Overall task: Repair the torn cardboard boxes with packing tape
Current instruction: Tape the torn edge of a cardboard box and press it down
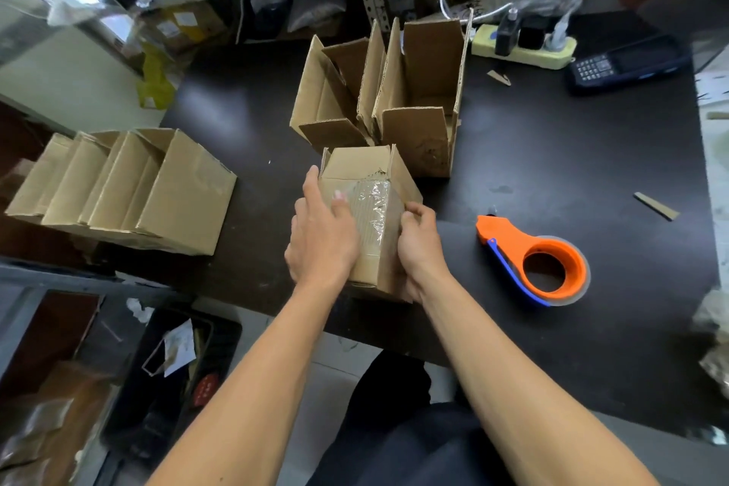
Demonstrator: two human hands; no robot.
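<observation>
Box (367,217) sits at the table's (552,154) near edge, tape patch (372,209) up. My left hand (321,237) presses flat on it, fingers straight; right hand (418,237) curls round its right side. Light, empty, crushable, I reckon; tape slick, so I'd hold the walls. Dispenser (540,260) lies just right.

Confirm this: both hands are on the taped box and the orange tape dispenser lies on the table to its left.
Not quite. The left hand and right hand are on the taped box, but the orange tape dispenser lies on the table to its right, as the head view shows.
</observation>
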